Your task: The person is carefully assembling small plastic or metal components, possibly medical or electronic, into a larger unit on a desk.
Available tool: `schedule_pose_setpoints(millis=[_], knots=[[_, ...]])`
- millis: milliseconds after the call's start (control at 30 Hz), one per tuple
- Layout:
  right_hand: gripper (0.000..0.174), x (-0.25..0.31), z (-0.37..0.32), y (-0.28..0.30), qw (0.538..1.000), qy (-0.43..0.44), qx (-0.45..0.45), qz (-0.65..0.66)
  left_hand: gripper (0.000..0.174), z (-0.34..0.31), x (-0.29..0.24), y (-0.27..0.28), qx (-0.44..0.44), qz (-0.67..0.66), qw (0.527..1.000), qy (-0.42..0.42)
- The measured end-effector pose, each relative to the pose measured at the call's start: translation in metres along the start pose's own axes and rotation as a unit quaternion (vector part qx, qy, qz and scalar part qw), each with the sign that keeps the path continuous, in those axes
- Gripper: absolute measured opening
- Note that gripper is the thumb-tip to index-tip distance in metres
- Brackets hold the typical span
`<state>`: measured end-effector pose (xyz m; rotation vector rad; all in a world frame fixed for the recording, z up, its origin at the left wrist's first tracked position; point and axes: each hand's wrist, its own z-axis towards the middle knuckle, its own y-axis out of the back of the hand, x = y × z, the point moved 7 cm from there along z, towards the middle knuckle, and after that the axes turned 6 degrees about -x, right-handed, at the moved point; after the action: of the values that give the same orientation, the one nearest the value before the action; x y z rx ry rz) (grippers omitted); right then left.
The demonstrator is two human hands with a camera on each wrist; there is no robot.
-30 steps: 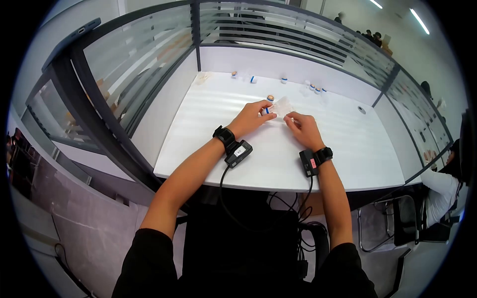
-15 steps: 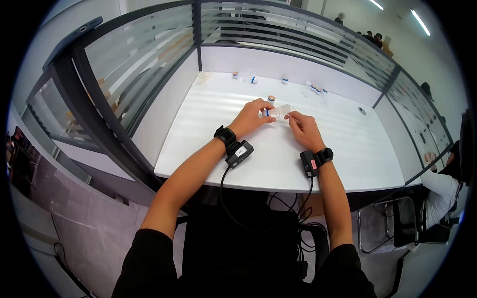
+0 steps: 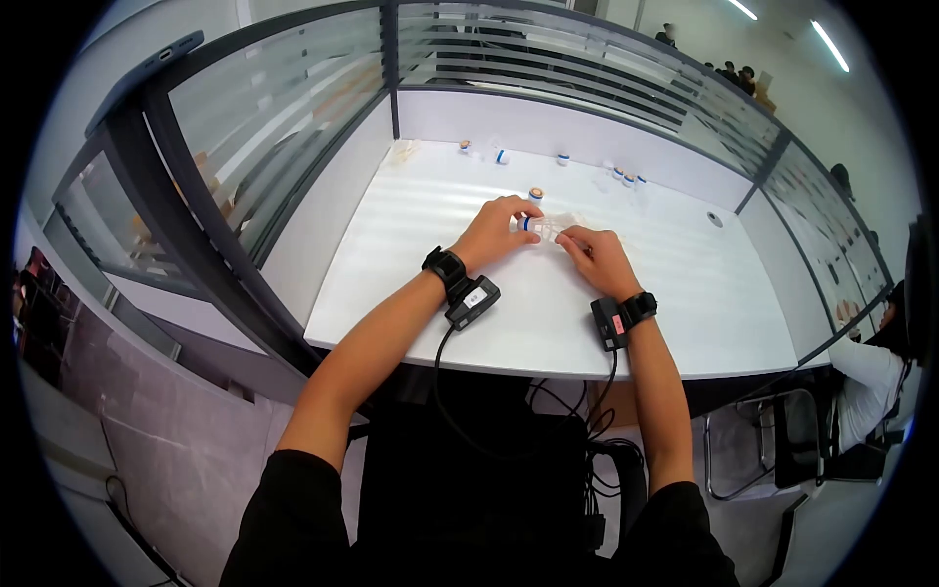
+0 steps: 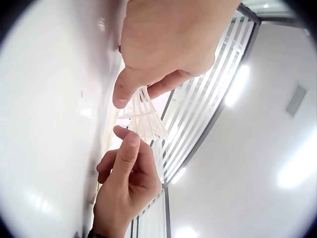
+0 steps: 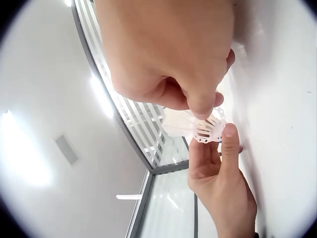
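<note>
A white shuttlecock (image 3: 548,226) with a blue band at its base is between the two hands, above the white table (image 3: 440,333). My left hand (image 3: 494,233) grips its base between thumb and fingers. The right hand (image 3: 599,258) pinches at the skirt with thumb and forefinger. In the right wrist view, the ribs and perforated ring of the shuttlecock (image 5: 210,130) show between the right hand (image 5: 168,54) and the left hand (image 5: 223,183). In the left wrist view, the thin ribs (image 4: 143,111) fan out below the left hand (image 4: 168,44), with the right hand (image 4: 126,181) beneath.
Just beyond the left hand stands a small blue-banded piece (image 3: 535,195) with a tan top. Several similar pieces (image 3: 502,157) lie along the back partition (image 3: 587,132). A pale item (image 3: 405,151) lies in the back left corner. A cable hole (image 3: 714,219) is at the right.
The right fingers first moved slightly away from the skirt, then back in toward it. The shuttlecock's skirt has changed its angle. The left hand keeps its grip on the base.
</note>
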<state>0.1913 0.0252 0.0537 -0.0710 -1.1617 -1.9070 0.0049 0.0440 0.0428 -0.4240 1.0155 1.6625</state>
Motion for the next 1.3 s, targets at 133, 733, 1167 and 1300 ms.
schedule_pose_setpoints(millis=[133, 733, 1167, 1300], knots=[[0.026, -0.0001, 0.0036, 0.0042, 1.0, 0.001, -0.002, -0.018, 0.034, 0.0014, -0.0035, 0.0006, 0.018, 0.0, 0.999, 0.031], [0.036, 0.0013, 0.0023, 0.0032, 0.999, -0.026, 0.016, -0.015, 0.031, 0.0016, -0.005, -0.001, 0.024, 0.002, 1.0, 0.012], [0.039, 0.0012, 0.0011, 0.0031, 0.999, -0.031, 0.019, -0.029, 0.032, 0.0019, -0.0064, -0.0008, 0.03, 0.008, 0.999, 0.02], [0.038, 0.0018, 0.0006, 0.0029, 0.999, -0.025, 0.026, -0.034, 0.034, 0.0022, -0.0039, -0.0039, 0.031, 0.008, 0.999, 0.009]])
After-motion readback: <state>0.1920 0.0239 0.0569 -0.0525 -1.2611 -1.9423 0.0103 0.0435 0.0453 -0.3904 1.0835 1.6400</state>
